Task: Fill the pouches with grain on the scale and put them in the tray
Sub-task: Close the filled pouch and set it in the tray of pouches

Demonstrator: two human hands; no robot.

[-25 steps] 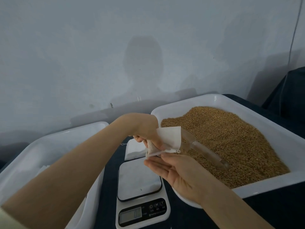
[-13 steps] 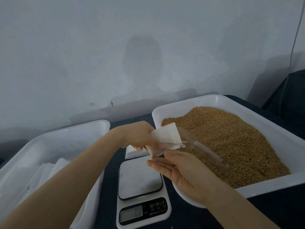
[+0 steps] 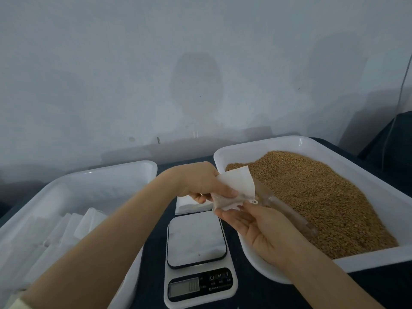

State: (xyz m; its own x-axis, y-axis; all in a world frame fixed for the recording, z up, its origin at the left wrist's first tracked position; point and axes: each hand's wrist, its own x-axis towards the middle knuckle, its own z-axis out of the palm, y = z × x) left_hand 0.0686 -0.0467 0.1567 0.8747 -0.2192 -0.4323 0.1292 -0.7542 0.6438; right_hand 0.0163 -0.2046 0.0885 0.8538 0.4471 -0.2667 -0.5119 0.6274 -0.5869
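Note:
My left hand (image 3: pixel 200 186) pinches a small white pouch (image 3: pixel 236 188) in the air, above the far end of the scale (image 3: pixel 196 239). My right hand (image 3: pixel 256 228) lies palm up just under the pouch, its fingers straight and their tips touching the pouch's lower edge. The scale's white platform carries nothing. On the right, a white tray (image 3: pixel 379 192) holds a heap of brown grain (image 3: pixel 323 197), and a clear plastic scoop (image 3: pixel 287 210) lies on the grain behind my right hand. A white tray on the left (image 3: pixel 100 181) holds several white pouches (image 3: pixel 66 228).
A small stack of flat white pouches (image 3: pixel 191 204) lies on the dark table behind the scale. A pale wall rises close behind both trays. A dark shape stands at the far right edge (image 3: pixel 396 139).
My left hand has drawn the pouch slightly nearer and tilted it. My right hand stays palm up beneath it. The view has dipped, showing more of the left tray.

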